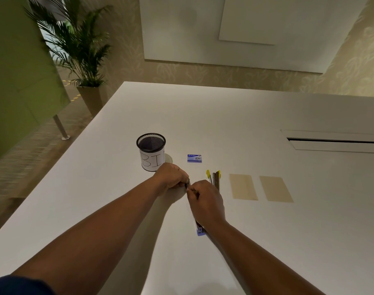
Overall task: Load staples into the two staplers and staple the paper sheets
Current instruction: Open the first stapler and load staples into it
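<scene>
Blue-ended stapler (200, 229) lies opened on the white bench (267, 124), both hands' fingers pinching its metal front: left hand (171, 177), right hand (206, 201). Just beside lie a yellow-tipped stapler (216, 177), a blue staple box (194, 158), a black mesh cup (151, 151) and two tan paper sheets (243, 186).

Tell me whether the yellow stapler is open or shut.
Open: the yellow stapler lies on the table with its arms spread apart.

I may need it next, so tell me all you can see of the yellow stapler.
The yellow stapler lies swung open on the white table, between the right hand and two tan paper sheets. Two yellow tips flank dark, metal-looking rails. Its near end is hidden behind the hand; contact cannot be told.
</scene>
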`<action>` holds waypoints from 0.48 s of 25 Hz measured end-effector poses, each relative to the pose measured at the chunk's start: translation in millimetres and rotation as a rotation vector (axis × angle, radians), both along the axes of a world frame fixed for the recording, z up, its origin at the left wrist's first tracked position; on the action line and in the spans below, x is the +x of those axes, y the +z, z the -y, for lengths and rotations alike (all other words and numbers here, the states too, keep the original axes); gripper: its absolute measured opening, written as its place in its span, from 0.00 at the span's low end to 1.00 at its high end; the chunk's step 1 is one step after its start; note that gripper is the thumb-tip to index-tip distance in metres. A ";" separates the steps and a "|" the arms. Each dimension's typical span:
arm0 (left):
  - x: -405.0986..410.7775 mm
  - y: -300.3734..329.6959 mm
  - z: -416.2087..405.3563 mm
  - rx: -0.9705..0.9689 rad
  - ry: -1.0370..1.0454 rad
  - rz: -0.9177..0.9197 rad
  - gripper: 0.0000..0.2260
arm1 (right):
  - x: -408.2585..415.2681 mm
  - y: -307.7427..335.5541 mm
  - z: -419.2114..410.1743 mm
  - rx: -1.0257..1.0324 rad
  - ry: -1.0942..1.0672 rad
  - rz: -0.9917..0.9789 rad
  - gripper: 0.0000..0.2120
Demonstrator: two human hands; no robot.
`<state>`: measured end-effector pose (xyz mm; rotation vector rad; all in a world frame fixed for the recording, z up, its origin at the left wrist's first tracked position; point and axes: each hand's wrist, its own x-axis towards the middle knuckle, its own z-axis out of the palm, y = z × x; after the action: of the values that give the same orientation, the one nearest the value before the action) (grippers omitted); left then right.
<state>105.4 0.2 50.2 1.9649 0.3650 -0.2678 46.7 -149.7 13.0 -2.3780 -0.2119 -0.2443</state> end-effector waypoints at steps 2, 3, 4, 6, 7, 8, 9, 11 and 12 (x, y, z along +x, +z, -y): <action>0.0 0.2 0.0 0.001 -0.006 0.008 0.05 | -0.2 -2.0 0.0 -0.038 0.047 0.024 0.13; -0.4 0.2 -0.2 -0.003 -0.007 0.011 0.05 | -1.1 -2.6 -0.2 -0.068 0.072 0.031 0.13; -0.7 -0.1 -0.1 -0.013 -0.005 0.013 0.05 | -2.0 -2.7 -0.5 -0.094 0.089 0.028 0.12; -3.3 -1.5 -0.1 -0.024 -0.007 0.026 0.05 | -2.7 -3.1 -0.2 -0.123 0.117 0.022 0.09; -5.4 -2.4 0.0 -0.019 -0.012 0.041 0.05 | -2.5 -3.0 0.5 -0.127 0.125 0.019 0.06; -7.5 -4.0 -0.2 -0.019 -0.015 0.060 0.05 | -2.4 -2.9 1.3 -0.125 0.130 0.014 0.04; -9.6 -5.7 -1.0 -0.025 -0.018 0.082 0.04 | -2.9 -2.1 1.4 -0.112 0.133 0.006 0.06; -13.5 -7.4 -3.5 -0.022 -0.042 0.123 0.04 | -6.4 1.7 0.7 -0.029 0.114 -0.041 0.19; -15.3 -7.9 -4.5 -0.015 -0.061 0.138 0.04 | -9.6 4.3 0.1 0.017 0.086 -0.080 0.27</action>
<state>90.1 4.7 42.3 1.9697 0.2130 -0.1722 37.1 -149.8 17.3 -2.3498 -0.2726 -0.1096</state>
